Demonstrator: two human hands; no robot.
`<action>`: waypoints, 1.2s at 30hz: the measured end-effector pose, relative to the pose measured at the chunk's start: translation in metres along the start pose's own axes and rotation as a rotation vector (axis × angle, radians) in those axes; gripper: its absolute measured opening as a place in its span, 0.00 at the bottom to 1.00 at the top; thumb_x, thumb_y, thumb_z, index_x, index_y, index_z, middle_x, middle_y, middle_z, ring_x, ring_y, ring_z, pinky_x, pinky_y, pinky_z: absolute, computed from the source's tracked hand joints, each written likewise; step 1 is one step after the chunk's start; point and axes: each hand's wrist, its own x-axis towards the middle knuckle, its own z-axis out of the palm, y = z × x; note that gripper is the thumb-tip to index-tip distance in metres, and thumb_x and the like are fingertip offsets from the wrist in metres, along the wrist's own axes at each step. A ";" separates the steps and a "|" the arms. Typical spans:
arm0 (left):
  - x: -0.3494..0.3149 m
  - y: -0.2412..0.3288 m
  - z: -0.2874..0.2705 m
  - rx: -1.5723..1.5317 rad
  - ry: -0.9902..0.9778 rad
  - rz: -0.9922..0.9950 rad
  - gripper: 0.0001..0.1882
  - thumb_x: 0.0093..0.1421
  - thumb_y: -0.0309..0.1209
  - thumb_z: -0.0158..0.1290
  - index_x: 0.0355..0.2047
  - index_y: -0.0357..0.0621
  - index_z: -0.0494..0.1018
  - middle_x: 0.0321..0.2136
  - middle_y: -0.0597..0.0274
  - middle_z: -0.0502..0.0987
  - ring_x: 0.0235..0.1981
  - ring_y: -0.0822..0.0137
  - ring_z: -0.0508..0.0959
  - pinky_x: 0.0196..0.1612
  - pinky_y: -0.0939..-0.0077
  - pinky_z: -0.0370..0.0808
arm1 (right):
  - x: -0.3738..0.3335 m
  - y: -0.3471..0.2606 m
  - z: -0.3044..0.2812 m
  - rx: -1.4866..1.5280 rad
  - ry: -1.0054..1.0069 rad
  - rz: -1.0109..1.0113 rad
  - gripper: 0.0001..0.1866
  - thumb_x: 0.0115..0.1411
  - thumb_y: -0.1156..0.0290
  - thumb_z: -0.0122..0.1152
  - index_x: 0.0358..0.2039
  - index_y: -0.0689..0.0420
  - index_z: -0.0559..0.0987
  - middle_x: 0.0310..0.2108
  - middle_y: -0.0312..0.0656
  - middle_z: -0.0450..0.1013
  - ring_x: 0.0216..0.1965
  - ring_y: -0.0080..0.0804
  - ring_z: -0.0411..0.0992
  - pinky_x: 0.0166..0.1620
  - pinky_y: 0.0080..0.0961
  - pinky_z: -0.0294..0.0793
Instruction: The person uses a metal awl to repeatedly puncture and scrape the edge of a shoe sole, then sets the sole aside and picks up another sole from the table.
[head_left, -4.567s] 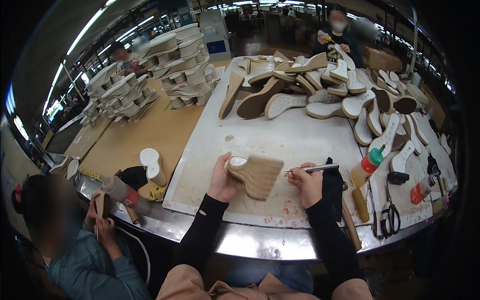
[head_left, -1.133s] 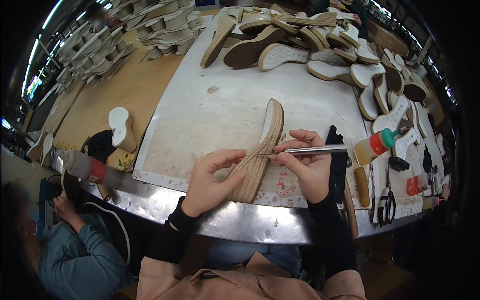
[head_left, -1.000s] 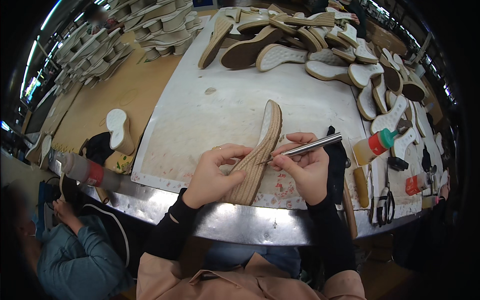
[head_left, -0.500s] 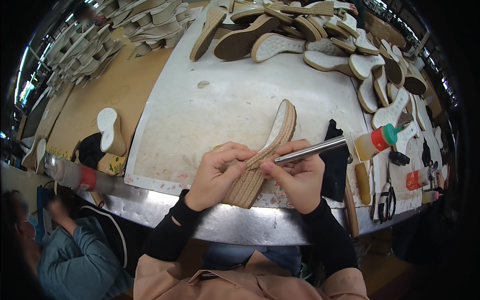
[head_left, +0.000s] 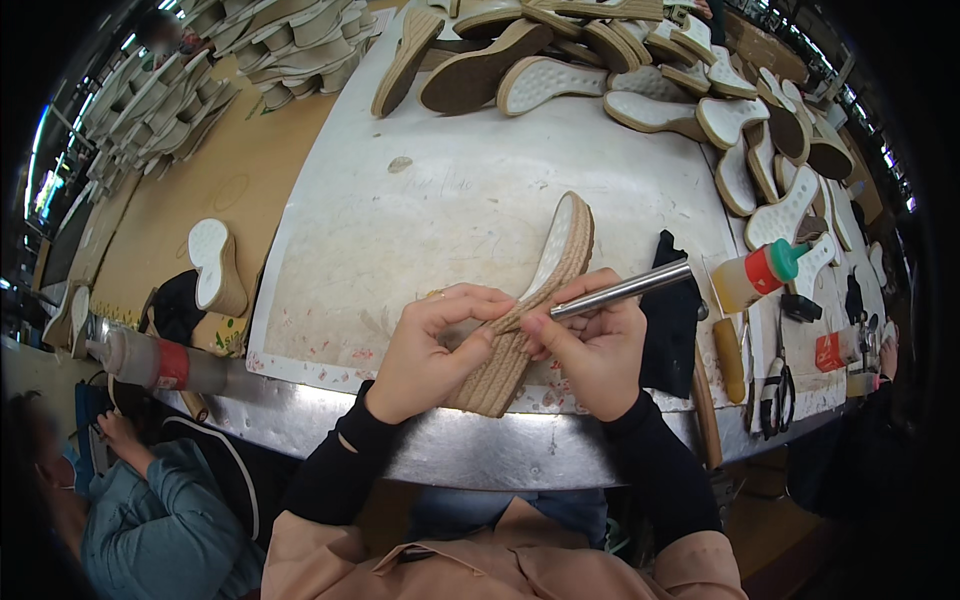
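Between my two hands a wedge shoe sole [head_left: 494,378] stands tilted over the table's front part, its braided rope side facing me and its white top facing up and left. My left hand [head_left: 430,350] is closed on the sole's left edge, thumb and fingers pinching the braid at mid-length. In my right hand [head_left: 598,350] is a slim silver metal tool with a round handle [head_left: 630,289], slanting up to the right. Its working end is hidden at my fingertips, which are against the braid close to my left thumb.
Many wedge soles [head_left: 555,85] lie heaped at the far right. Pale soles [head_left: 300,45] are stacked far left. To the right are a black cloth [head_left: 668,330], a glue bottle with green cap [head_left: 760,272] and pliers [head_left: 777,395]. A clear bottle [head_left: 150,360] lies left, near a seated co-worker [head_left: 165,510].
My right hand has shifted slightly, its fingers curled closer to the braid. The sole stays in my left hand. At left, the co-worker's hand has moved.
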 end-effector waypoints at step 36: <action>0.014 0.010 0.000 0.119 -0.085 0.014 0.14 0.56 0.21 0.48 0.42 0.31 0.77 0.41 0.54 0.78 0.45 0.66 0.76 0.52 0.73 0.70 | 0.011 0.011 -0.012 0.105 0.072 -0.125 0.17 0.55 0.83 0.66 0.40 0.60 0.67 0.28 0.40 0.75 0.23 0.20 0.73 0.25 0.14 0.73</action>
